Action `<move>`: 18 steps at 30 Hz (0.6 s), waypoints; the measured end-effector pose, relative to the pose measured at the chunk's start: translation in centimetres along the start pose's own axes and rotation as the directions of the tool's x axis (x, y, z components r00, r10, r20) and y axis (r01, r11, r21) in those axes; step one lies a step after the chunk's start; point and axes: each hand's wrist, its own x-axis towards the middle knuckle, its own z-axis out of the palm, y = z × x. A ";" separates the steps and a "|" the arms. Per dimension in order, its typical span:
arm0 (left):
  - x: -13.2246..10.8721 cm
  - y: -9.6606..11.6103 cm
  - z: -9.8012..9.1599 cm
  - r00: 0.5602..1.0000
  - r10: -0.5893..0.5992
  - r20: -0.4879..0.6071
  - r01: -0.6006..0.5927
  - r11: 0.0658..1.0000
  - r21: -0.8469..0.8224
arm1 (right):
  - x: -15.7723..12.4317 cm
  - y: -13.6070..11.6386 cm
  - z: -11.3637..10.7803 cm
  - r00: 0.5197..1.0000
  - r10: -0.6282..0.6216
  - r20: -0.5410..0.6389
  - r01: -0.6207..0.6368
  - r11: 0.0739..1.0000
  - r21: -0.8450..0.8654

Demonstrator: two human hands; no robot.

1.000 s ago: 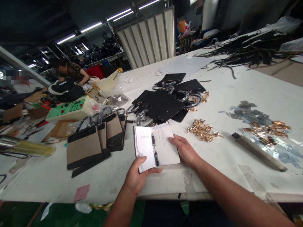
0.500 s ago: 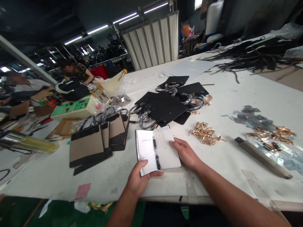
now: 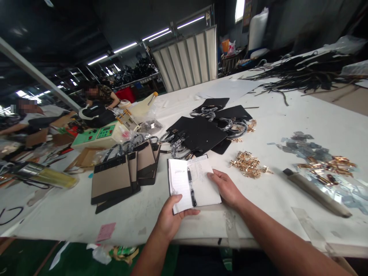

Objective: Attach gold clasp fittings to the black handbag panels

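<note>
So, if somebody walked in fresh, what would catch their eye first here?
Probably the open notebook, held by the left hand and right hand over the near side of the white table, with a dark pen along its fold. Just beyond lies a heap of black panels with dark wrapped loops; to the notebook's right, a pile of gold-coloured metal pieces gleams.

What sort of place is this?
Probably a workshop, perhaps one making bags: flat black pieces lie among looped handles, with a heap of gold fittings nearby and dark strips farther back.
</note>
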 end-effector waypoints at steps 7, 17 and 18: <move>-0.2 0.1 0.5 0.999 0.013 0.034 -0.015 0.998 0.064 | -0.4 -0.4 0.2 0.999 -0.022 -0.028 0.020 0.999 -0.041; -1.1 -0.2 0.1 0.999 0.042 0.030 -0.045 0.994 0.095 | -0.8 0.6 1.2 0.990 -0.082 -0.117 0.063 0.986 -0.153; -1.2 -0.3 0.0 0.998 0.049 0.033 -0.052 0.993 0.103 | -0.9 0.8 1.4 0.988 -0.089 -0.126 0.067 0.983 -0.172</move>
